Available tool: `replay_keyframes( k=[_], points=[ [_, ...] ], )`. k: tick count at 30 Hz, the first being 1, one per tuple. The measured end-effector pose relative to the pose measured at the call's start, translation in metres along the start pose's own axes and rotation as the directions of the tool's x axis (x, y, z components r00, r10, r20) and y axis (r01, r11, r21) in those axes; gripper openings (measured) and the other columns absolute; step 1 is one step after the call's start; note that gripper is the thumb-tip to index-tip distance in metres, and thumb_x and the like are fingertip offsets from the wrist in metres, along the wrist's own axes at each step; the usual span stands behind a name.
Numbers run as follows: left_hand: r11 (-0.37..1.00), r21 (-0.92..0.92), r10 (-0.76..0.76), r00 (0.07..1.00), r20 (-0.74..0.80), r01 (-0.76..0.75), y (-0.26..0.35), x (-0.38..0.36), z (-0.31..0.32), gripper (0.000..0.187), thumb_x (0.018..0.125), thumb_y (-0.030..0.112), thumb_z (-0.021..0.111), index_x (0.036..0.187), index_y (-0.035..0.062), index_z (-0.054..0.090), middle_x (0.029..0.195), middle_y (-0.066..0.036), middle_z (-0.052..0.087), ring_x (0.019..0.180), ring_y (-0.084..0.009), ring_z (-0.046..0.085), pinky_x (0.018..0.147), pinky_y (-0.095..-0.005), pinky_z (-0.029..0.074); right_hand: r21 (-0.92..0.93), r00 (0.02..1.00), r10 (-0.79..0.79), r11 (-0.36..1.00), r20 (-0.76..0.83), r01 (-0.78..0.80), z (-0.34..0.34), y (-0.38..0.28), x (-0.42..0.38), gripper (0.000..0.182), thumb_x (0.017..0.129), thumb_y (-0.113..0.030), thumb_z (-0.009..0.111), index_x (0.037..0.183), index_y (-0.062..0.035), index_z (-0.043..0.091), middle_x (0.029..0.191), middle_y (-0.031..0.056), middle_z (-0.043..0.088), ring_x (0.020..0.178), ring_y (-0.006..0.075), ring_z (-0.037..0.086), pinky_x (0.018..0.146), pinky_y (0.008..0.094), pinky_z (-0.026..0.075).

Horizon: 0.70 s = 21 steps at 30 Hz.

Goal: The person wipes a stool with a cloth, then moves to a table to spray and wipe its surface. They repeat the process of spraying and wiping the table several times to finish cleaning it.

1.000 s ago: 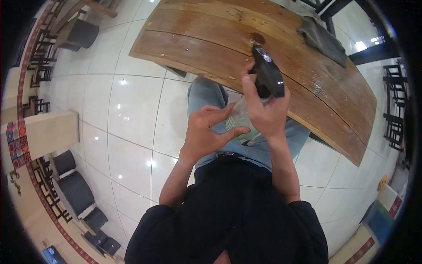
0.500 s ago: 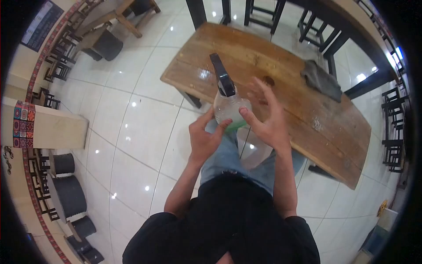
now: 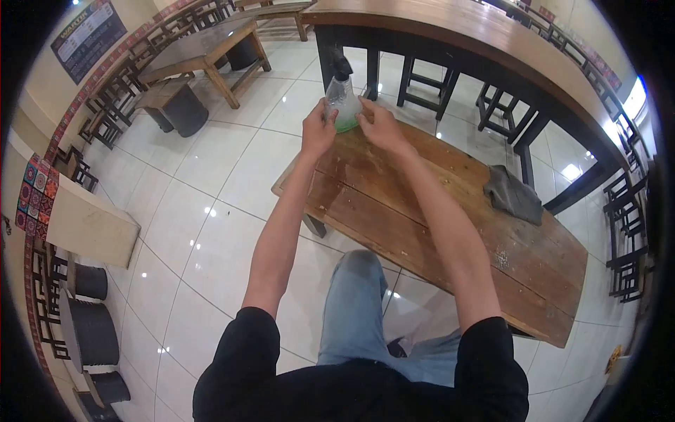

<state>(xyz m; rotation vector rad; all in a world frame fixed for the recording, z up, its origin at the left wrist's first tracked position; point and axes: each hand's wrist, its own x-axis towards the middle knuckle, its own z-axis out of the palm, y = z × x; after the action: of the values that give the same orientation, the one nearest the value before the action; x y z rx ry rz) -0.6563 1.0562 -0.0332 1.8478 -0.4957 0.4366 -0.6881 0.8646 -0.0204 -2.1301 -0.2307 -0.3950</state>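
Both my arms reach forward to a clear spray bottle [image 3: 342, 96] with a black trigger head and a little green liquid at the bottom. It is upright over the far left end of a wooden bench [image 3: 373, 190]. My left hand [image 3: 320, 128] is closed on its left side, thumb toward the front. From the right, my right hand [image 3: 378, 124] grips the bottle too, fingertips against the plastic. A crumpled grey cloth [image 3: 513, 195] lies on the right part of the bench.
A tall wooden table [image 3: 464, 35] with black legs stands beyond the bench, with black stools [image 3: 429, 88] beneath it. Another wooden table [image 3: 204, 49] stands at the back left. A tiled pillar [image 3: 95, 214] and dark round seats [image 3: 91, 323] are on the left.
The spray bottle has moved forward, away from my body, to the bench's far left end. My right hand, loose beside the bottle earlier, has closed on it. The view has tilted up.
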Motion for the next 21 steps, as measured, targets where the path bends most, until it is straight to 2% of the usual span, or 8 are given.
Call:
replay_keyframes(
  k=[7,10,12,14,16,17,18,21],
  points=[
    [0.996,0.085,-0.016,0.998,-0.063,0.021,-0.058,0.019,0.029,0.049,0.104,0.018,0.070,0.146,-0.0039,0.059,0.125,-0.026,0.075,0.111,-0.0331,0.076,0.094,-0.0385,0.059,-0.123,0.993,-0.019,0.992,-0.115,0.005,0.012,0.019,0.020,0.055,0.101,-0.023,0.065,0.148,0.0029,0.057,0.131,0.0318,0.068,0.123,0.0448,0.066,0.104,0.0476,0.052],
    [0.994,0.074,-0.083,0.997,-0.007,0.083,-0.047,0.017,0.024,0.049,0.104,0.021,0.071,0.145,-0.0038,0.059,0.129,-0.026,0.073,0.116,-0.0342,0.074,0.097,-0.0401,0.058,-0.026,0.996,0.071,0.997,-0.060,-0.072,-0.007,0.031,0.002,0.055,0.102,-0.027,0.064,0.147,0.0020,0.057,0.132,0.0314,0.068,0.123,0.0456,0.065,0.106,0.0472,0.052],
    [0.989,0.076,-0.126,0.991,0.036,0.123,-0.039,0.018,0.015,0.050,0.104,0.023,0.071,0.144,-0.0040,0.059,0.132,-0.026,0.071,0.121,-0.0352,0.072,0.100,-0.0417,0.057,-0.199,0.994,-0.005,0.980,-0.106,-0.016,-0.026,0.051,-0.020,0.050,0.100,-0.029,0.064,0.140,0.0005,0.065,0.128,0.0294,0.070,0.120,0.0436,0.068,0.104,0.0472,0.053],
    [0.978,0.210,-0.025,0.999,0.040,0.016,-0.048,0.020,0.013,0.052,0.102,0.024,0.073,0.143,-0.0048,0.059,0.129,-0.025,0.072,0.125,-0.0364,0.068,0.104,-0.0452,0.054,-0.292,0.987,0.162,0.945,0.020,-0.149,-0.073,0.050,-0.049,0.042,0.097,-0.028,0.065,0.128,-0.0005,0.073,0.123,0.0264,0.073,0.115,0.0411,0.071,0.102,0.0462,0.055],
    [0.951,0.302,0.099,0.990,-0.102,-0.064,-0.051,0.009,0.014,0.047,0.100,0.021,0.074,0.138,-0.0026,0.062,0.124,-0.022,0.072,0.122,-0.0366,0.067,0.103,-0.0456,0.053,-0.305,0.933,0.333,0.882,-0.133,-0.358,-0.125,0.050,-0.083,0.038,0.093,-0.027,0.067,0.118,0.0000,0.077,0.118,0.0247,0.075,0.111,0.0395,0.073,0.098,0.0466,0.057],
    [0.908,0.400,0.231,0.945,-0.230,-0.124,-0.050,-0.001,0.017,0.042,0.097,0.018,0.075,0.134,-0.0003,0.066,0.119,-0.019,0.073,0.118,-0.0369,0.066,0.101,-0.0459,0.052,-0.354,0.941,0.162,0.897,-0.297,-0.266,-0.149,0.077,-0.103,0.038,0.092,-0.028,0.068,0.118,-0.0015,0.077,0.116,0.0230,0.076,0.110,0.0390,0.073,0.097,0.0454,0.057],
    [0.911,0.394,0.230,0.945,-0.235,-0.124,-0.032,-0.012,0.021,0.042,0.097,0.018,0.075,0.134,-0.0003,0.066,0.119,-0.019,0.073,0.118,-0.0369,0.066,0.101,-0.0459,0.052,-0.421,0.920,0.103,0.866,-0.378,-0.270,-0.179,0.072,-0.129,0.042,0.091,-0.032,0.071,0.122,-0.0039,0.076,0.118,0.0212,0.075,0.114,0.0382,0.071,0.100,0.0454,0.056],
    [0.939,0.343,0.095,0.934,-0.343,0.031,0.038,-0.064,0.027,0.030,0.096,0.013,0.072,0.124,0.0022,0.069,0.115,-0.012,0.070,0.114,-0.0320,0.064,0.096,-0.0429,0.051,-0.771,0.880,0.104,0.443,-0.463,-0.458,-0.236,0.039,-0.198,0.050,0.088,-0.038,0.078,0.127,-0.0075,0.074,0.134,0.0198,0.068,0.128,0.0365,0.063,0.108,0.0498,0.050]
  ],
)
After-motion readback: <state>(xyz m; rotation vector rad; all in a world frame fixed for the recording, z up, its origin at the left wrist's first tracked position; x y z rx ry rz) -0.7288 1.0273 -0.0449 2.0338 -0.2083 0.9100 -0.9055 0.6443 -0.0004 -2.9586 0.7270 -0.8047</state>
